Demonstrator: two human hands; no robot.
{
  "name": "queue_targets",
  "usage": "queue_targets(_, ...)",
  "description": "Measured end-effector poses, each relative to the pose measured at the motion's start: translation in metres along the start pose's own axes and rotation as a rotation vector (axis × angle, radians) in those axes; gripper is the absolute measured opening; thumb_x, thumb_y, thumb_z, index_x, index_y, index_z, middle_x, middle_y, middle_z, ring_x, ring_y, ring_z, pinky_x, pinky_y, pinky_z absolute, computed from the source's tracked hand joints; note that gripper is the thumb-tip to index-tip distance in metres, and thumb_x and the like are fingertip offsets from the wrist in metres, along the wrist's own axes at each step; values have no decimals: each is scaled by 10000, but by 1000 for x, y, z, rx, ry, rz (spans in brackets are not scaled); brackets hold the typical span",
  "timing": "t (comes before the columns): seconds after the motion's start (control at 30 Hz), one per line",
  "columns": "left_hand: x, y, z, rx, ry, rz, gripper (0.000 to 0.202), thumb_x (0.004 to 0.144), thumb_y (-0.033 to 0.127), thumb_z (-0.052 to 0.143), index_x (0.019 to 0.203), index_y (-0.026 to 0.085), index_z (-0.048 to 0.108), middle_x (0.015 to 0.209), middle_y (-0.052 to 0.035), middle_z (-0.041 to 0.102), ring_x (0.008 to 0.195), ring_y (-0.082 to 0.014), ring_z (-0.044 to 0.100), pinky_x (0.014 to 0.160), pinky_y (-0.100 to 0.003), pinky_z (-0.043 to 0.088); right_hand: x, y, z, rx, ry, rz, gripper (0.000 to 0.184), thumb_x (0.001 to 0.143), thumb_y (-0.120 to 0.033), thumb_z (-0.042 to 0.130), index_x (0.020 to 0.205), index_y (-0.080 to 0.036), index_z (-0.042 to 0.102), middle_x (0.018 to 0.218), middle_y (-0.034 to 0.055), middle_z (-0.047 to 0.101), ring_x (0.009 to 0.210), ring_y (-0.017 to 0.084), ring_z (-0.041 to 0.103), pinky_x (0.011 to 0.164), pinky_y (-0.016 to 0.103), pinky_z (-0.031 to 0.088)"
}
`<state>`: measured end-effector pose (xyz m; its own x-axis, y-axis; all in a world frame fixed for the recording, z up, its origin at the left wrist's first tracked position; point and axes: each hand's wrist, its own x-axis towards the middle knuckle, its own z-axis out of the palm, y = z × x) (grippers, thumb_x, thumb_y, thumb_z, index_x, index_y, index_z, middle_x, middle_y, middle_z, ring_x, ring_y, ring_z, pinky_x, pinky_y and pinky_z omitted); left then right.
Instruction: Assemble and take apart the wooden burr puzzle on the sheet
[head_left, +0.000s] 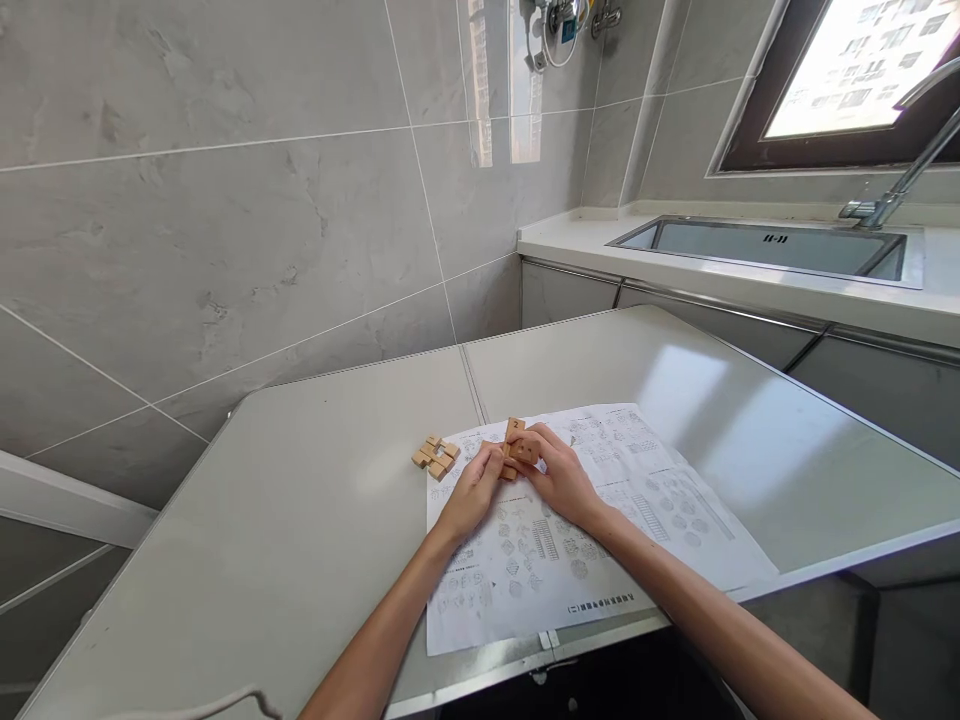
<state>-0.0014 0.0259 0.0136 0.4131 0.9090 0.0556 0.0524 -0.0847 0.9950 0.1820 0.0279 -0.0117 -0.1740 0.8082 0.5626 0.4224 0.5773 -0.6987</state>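
Note:
Both my hands meet over a printed instruction sheet (pixel 600 530) on a grey table (pixel 300 520). My left hand (pixel 474 492) pinches the left side of a small cluster of wooden puzzle pieces (pixel 517 447). My right hand (pixel 559 478) grips the same cluster from the right, fingers curled round it. A second group of interlocked wooden pieces (pixel 436 457) lies on the table just left of the sheet's top corner, a short way from my left hand.
A tiled wall (pixel 225 220) runs along the table's far side. To the right stands a white counter (pixel 720 275) with a steel sink (pixel 765 246) and a tap (pixel 900 180) under a window. A white cable (pixel 217 703) lies at the table's near edge.

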Motion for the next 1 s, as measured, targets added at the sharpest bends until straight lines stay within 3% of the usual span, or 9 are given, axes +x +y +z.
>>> queue_targets(0.1,2,-1,2,22,43,2,458,1035,614,516,1061,190,688,1026,-61,682,990,-218,639,971,-358,486,0,0,0,44,-17,20,147,1065,-332,568,1181,-277,639,1038,60,650,891,232,662,798,376,557)
queue_targets(0.3,2,-4,3,-74,22,-44,431,1017,599,563,1113,193,672,907,-40,714,907,-220,698,925,-360,523,0,4,2,115,5,58,133,1042,-375,604,1077,-257,654,1077,73,676,823,220,646,700,368,549)
queue_targets(0.43,2,-4,4,-109,22,-44,417,985,578,636,1121,184,663,855,-23,695,838,-194,689,894,-346,538,0,3,3,133,21,53,170,1036,-402,617,1132,-268,655,1060,66,664,779,211,608,683,372,541)
queue_targets(0.53,1,-4,6,-65,93,-28,408,993,577,620,1085,182,661,841,-20,686,769,-175,661,837,-328,531,0,1,2,136,100,86,196,1038,-425,605,1138,-260,644,1089,84,646,789,215,592,687,381,543)
queue_targets(0.7,-2,-5,6,145,236,23,397,1025,574,549,1127,212,676,858,-15,691,670,-162,594,737,-310,475,3,1,-2,100,203,161,230,1044,-446,575,937,-243,591,1047,73,680,795,209,604,719,375,531)
queue_targets(0.83,-4,-7,4,261,303,71,361,1023,551,563,1132,233,696,859,-27,723,763,-216,631,792,-337,462,3,4,-4,54,122,264,286,1079,-485,483,962,-249,595,814,21,686,728,218,615,706,357,503)
queue_targets(1.0,-3,-8,-2,364,405,144,261,1026,465,583,1122,253,702,1020,-73,747,991,-290,661,944,-402,441,3,8,-2,-7,63,276,349,1118,-456,378,917,-260,586,815,17,694,713,221,632,751,367,502)
